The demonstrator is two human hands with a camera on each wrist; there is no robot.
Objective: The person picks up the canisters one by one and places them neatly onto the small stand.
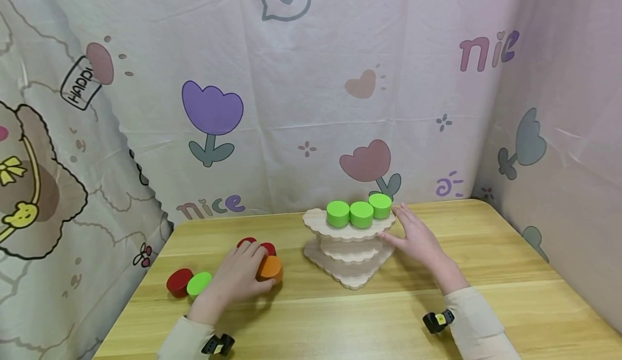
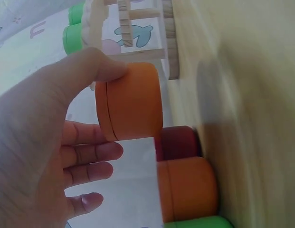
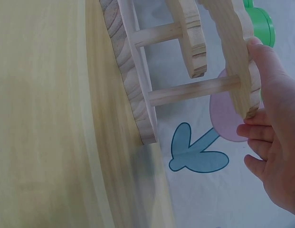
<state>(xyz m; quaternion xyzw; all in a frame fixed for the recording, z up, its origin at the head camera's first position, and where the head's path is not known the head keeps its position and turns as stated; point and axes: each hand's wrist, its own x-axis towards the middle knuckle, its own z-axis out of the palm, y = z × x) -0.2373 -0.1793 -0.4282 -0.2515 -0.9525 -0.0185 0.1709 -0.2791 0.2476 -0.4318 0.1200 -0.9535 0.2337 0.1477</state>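
My left hand (image 1: 238, 273) holds an orange round block (image 2: 133, 102) between thumb and forefinger, and the other fingers stick out loosely below it. It is just above the table, left of a tiered wooden stand (image 1: 352, 233) with scalloped edges. On the top tier sit three green round blocks (image 1: 362, 215). At the right end of that tier, my right hand (image 1: 420, 238) grips the edge, thumb at the front and fingers towards the back. The right wrist view shows the thumb (image 3: 268, 59) against the rim, close to a green block.
Near the left hand, red blocks (image 1: 268, 249) stand partly hidden behind its fingers. A red block (image 1: 179, 283) and a green block (image 1: 199, 283) lie further left on the wooden table (image 1: 340, 322). Another orange block (image 2: 187, 187) shows low in the left wrist view. A printed curtain (image 1: 291, 106) hangs behind.
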